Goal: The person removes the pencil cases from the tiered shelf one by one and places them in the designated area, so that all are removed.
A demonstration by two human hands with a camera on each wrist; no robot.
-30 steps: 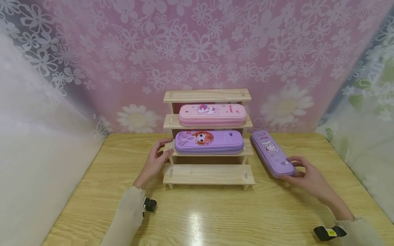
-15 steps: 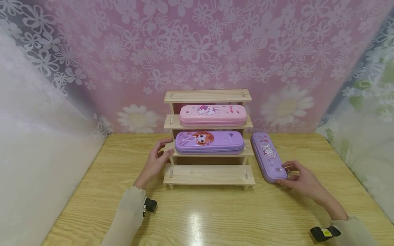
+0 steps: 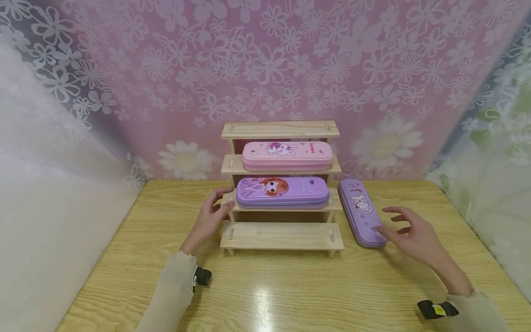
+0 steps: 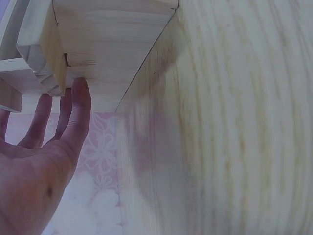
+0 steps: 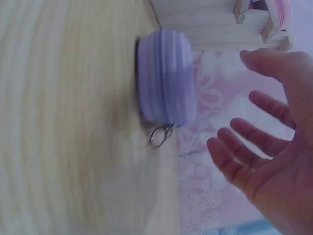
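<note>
Right grip [image 3: 416,235] spread, apparently apart from purple case [image 3: 362,212].

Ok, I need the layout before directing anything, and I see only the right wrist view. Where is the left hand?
Observer: The left hand touches the left end of the wooden rack.
Operator: I see only one end of the lilac case. What is printed on its top?
Observer: In the head view, its top shows a white cartoon character.
Operator: And what lies on the third shelf from the top?
Observer: A purple case printed with a red-haired figure, lying lengthwise along it.
</note>
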